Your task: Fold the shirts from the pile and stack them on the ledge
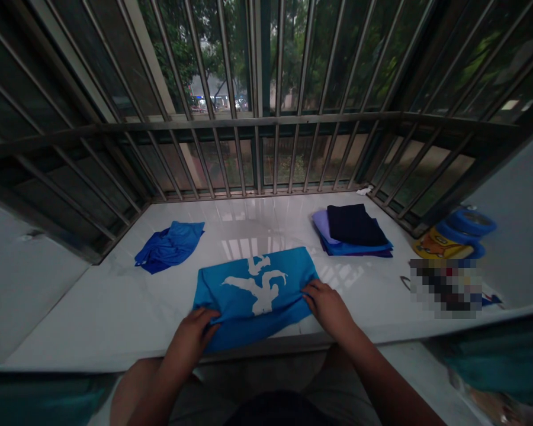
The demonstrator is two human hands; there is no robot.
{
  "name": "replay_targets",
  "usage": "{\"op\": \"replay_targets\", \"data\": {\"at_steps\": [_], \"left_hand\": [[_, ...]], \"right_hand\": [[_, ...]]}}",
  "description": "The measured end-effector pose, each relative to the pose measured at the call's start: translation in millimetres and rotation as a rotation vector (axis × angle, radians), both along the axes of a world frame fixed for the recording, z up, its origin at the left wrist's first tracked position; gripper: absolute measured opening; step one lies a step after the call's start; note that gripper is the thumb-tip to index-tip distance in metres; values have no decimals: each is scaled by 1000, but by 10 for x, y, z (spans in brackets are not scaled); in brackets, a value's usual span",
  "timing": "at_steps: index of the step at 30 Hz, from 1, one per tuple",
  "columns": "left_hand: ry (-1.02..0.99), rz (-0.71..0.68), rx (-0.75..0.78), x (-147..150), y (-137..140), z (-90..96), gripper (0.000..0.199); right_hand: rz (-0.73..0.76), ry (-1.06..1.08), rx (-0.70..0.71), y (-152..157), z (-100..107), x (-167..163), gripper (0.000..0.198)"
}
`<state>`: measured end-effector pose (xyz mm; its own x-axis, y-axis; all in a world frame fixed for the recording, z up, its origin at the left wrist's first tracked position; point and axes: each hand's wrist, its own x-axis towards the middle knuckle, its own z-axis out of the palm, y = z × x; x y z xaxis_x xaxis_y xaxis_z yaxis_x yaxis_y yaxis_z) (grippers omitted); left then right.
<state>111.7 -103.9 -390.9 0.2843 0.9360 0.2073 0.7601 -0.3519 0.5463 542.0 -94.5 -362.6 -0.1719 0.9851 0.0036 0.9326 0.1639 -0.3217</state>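
A bright blue T-shirt (244, 290) with white printed figures is spread on the white sill in front of me, its near part hanging toward the front edge. At its left side, my left hand (198, 328) pinches the cloth between thumb and fingers. My right hand (331, 305) grips the opposite side, fingers closed on the fabric, which creases near both hands. Farther left lies a crumpled blue cloth (171, 245). A stack of folded clothes (355, 231) sits at the right rear, with a dark piece on top and lilac, blue and purple ones beneath.
Metal bars (257, 121) line the window behind the sill. A blue and yellow container (453, 234) stands at the right, beside a pixelated area hiding some item. Teal curtains (501, 355) hang below the sill at both sides. A white scrap (364, 191) lies in the back corner.
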Motion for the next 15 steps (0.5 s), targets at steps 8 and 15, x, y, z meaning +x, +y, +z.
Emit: {"op": "replay_targets", "data": {"at_steps": [8, 15], "left_hand": [[-58, 14, 56, -118, 22, -229, 39], [-63, -24, -30, -122, 354, 1, 31]], "right_hand": [[-40, -51, -240, -22, 190, 22, 34], [-88, 2, -162, -42, 121, 25, 28]]}}
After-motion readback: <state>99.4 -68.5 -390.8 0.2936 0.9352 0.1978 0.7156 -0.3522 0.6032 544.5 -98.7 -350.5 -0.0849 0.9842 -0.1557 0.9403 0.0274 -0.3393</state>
